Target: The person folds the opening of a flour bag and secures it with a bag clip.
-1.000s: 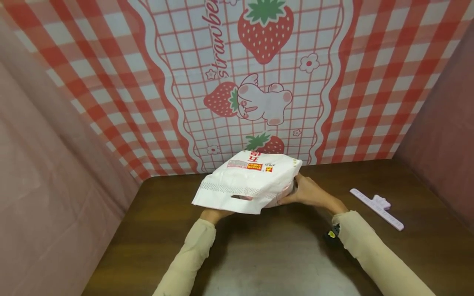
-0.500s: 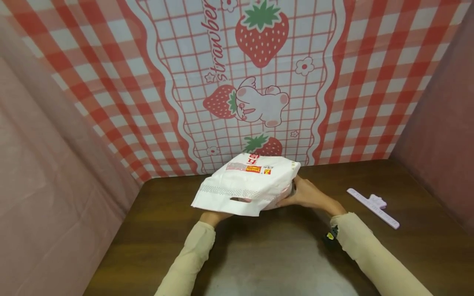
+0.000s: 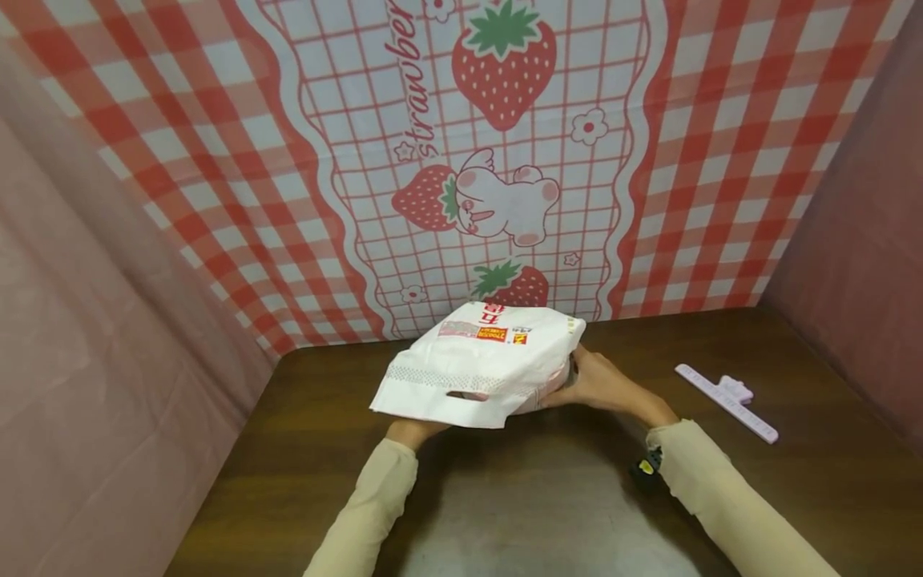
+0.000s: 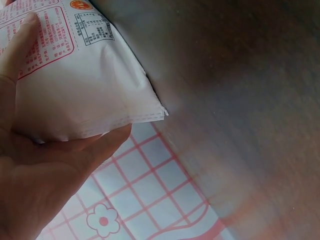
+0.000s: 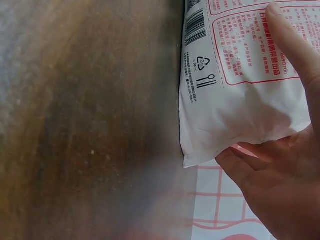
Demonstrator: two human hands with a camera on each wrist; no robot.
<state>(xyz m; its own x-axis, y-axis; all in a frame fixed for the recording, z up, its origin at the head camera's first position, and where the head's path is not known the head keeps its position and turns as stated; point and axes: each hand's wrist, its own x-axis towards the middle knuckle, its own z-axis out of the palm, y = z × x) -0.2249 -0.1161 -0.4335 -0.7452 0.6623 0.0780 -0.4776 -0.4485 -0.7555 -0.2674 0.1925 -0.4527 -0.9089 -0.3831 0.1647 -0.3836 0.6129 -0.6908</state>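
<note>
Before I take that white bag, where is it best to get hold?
Probably by the flat handle strip of the white bag, coming from the near side: it juts out along the bag's near edge, its oval slot showing, which might give a place to hook in.

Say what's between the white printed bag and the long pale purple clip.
The person's right hand, then bare brown tabletop, as the head view shows.
</note>
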